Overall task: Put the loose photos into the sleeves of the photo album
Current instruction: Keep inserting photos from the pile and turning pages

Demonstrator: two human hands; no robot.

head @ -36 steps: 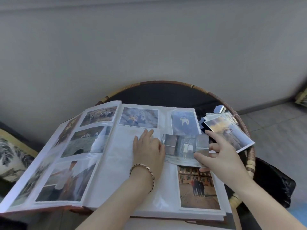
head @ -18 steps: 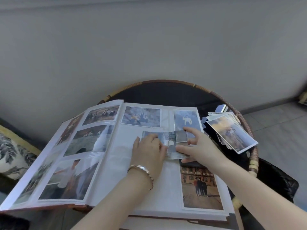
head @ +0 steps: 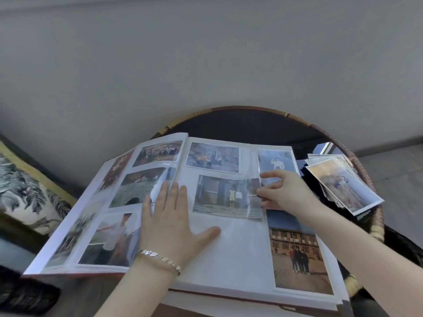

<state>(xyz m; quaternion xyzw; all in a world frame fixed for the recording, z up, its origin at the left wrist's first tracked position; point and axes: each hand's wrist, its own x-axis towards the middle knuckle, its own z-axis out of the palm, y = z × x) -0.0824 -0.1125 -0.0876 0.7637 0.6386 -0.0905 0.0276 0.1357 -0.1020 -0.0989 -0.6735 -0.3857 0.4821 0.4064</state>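
Pinch grip: right hand (head: 285, 194) holds photo (head: 219, 195); left hand (head: 168, 225) flat on album (head: 231, 261).

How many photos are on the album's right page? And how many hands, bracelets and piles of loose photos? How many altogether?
Photos on the right page: 4 (group photo, white-shirt photo, doorway photo, building photo)
Hands: 2 (left hand, right hand)
Bracelet: 1
Pile of loose photos: 1
Total: 8
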